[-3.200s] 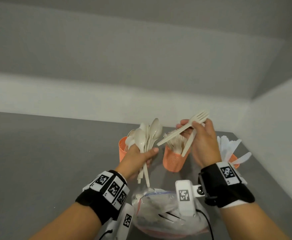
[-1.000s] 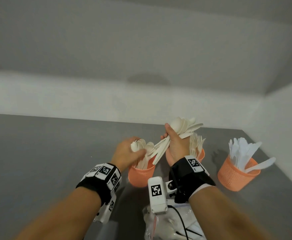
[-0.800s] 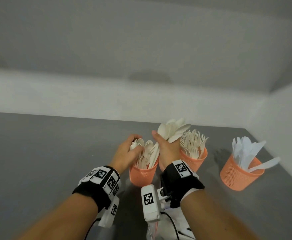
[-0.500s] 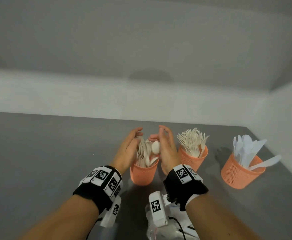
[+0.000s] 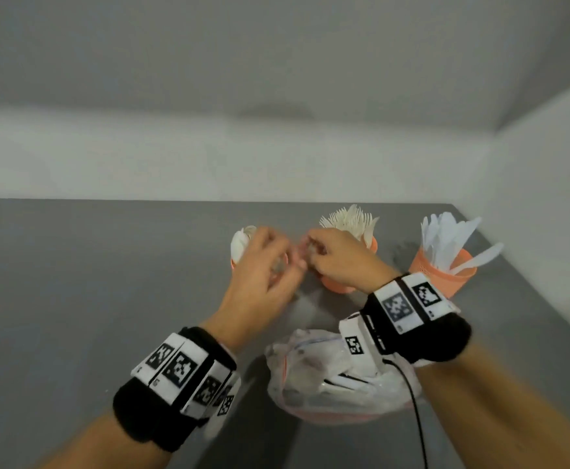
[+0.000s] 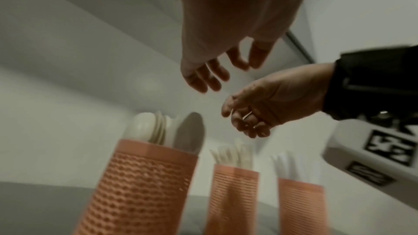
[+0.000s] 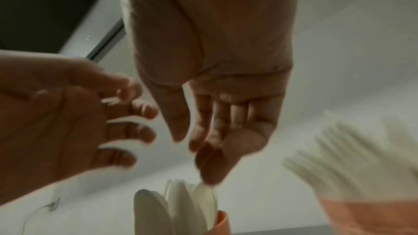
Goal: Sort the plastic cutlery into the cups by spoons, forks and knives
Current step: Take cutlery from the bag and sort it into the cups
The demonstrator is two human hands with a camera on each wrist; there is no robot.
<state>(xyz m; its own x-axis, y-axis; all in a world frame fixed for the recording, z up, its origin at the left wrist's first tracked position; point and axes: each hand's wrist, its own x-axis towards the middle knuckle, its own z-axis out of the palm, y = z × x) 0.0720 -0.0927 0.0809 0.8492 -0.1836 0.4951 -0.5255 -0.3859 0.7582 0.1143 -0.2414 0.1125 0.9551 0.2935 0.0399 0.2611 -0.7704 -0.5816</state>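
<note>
a: what lies nearest to you?

b: a clear plastic bag (image 5: 337,384) with loose cutlery inside, on the grey table (image 5: 90,282), just this side of the spoon cup and partly under your right wrist.

a: and your hands?

b: your left hand (image 5: 259,275) hangs over the spoon cup (image 6: 140,190), fingers loosely spread and slack, nothing in them. your right hand (image 5: 337,262) is just right of that cup's mouth, fingers gently curled, and it has hold of nothing either. from the right wrist view its fingertips (image 7: 210,172) come down very close to the spoon bowls; i cannot tell whether they touch.

a: where are the spoons?

b: the spoons (image 6: 158,129) stand bowls up inside the spoon cup, under your left hand.

a: and past that?

b: just right of the spoon cup stands the fork cup (image 6: 230,197), the forks (image 5: 351,220) tines up. right again, well apart from the spoon cup, is the knife cup (image 5: 445,275) near the side wall. the white knives (image 5: 445,238) fan out of it, one leaning low over the rim.
</note>
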